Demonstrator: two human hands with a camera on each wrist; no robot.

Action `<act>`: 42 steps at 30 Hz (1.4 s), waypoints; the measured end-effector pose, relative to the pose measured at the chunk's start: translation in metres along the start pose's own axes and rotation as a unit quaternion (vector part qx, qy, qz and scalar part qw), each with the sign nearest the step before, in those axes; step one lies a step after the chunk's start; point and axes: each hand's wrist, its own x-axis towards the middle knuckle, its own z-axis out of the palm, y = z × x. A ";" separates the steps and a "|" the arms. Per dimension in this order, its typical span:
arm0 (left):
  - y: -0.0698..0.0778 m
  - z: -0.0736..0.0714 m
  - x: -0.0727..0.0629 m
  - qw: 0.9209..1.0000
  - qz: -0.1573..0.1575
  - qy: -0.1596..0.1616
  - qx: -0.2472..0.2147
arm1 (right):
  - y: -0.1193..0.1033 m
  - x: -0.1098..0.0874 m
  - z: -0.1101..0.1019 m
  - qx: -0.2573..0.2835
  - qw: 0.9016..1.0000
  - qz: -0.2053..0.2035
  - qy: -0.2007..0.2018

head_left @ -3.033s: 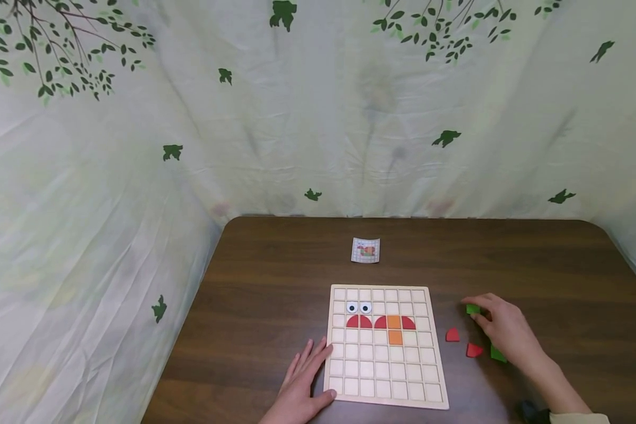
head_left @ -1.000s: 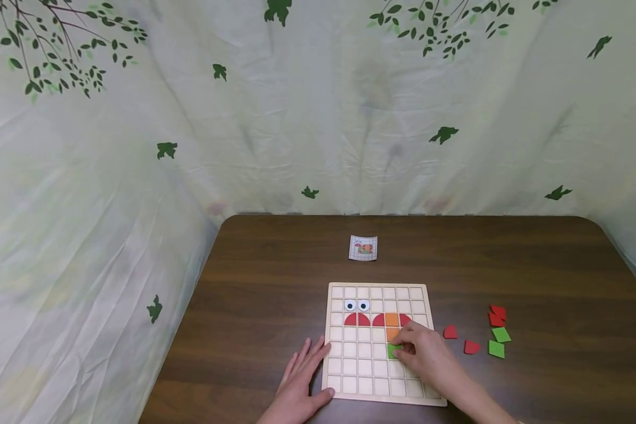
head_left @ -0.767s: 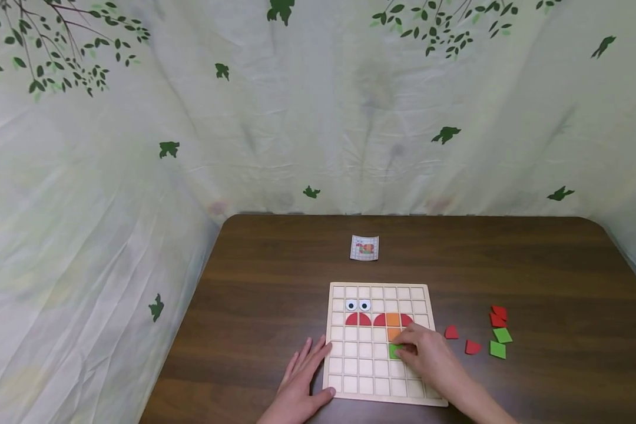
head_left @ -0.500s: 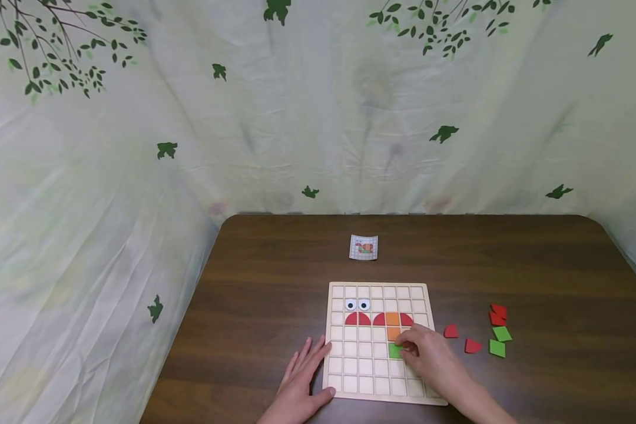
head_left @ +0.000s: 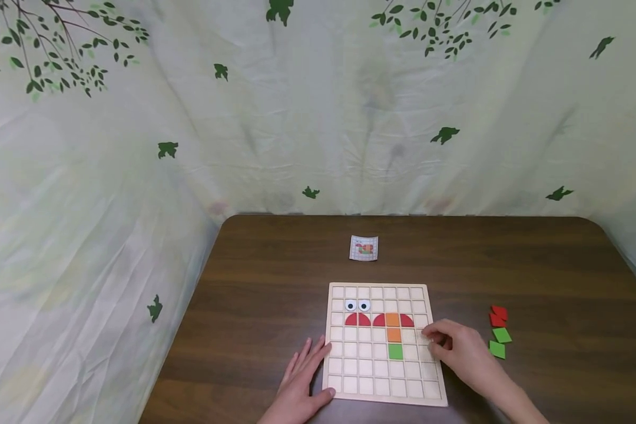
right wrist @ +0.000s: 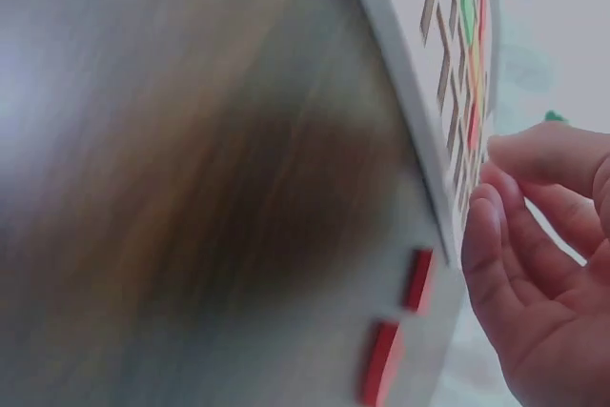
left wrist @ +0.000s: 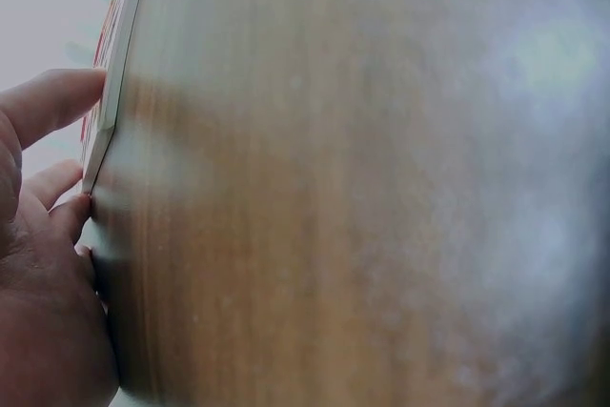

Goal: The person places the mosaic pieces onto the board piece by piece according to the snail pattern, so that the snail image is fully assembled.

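Observation:
A pale wooden grid board lies on the table, the fingers and thumb of my left hand resting along its left edge. My right hand hovers over the board's right edge with loosely bent fingers and nothing between them. One green square tile sits in a cell beneath two orange tiles. Red quarter-round pieces and two eye pieces fill cells higher up. Two loose red pieces near the board show in the right wrist view; the right hand hides them in the head view.
Right of my right hand lie two more red pieces and two green tiles. A small printed picture card lies behind the board on the brown table. A leaf-patterned white cloth hangs behind the table.
My right hand brought a green tile from the right to the board, set it below the orange tiles, let go and moved back right. The left hand stayed in place.

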 end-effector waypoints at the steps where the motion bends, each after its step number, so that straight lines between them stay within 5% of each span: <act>1: 0.000 0.000 0.000 1.000 -0.002 -0.001 0.000 | 0.003 -0.001 -0.002 -0.004 1.000 -0.001 0.002; 14: 0.001 0.000 -0.001 1.000 -0.003 -0.002 0.002 | 0.034 -0.003 -0.022 -0.074 0.996 -0.038 0.013; 42: -0.001 0.000 -0.002 1.000 0.015 0.012 0.003 | 0.047 0.003 -0.019 -0.046 0.998 -0.035 0.011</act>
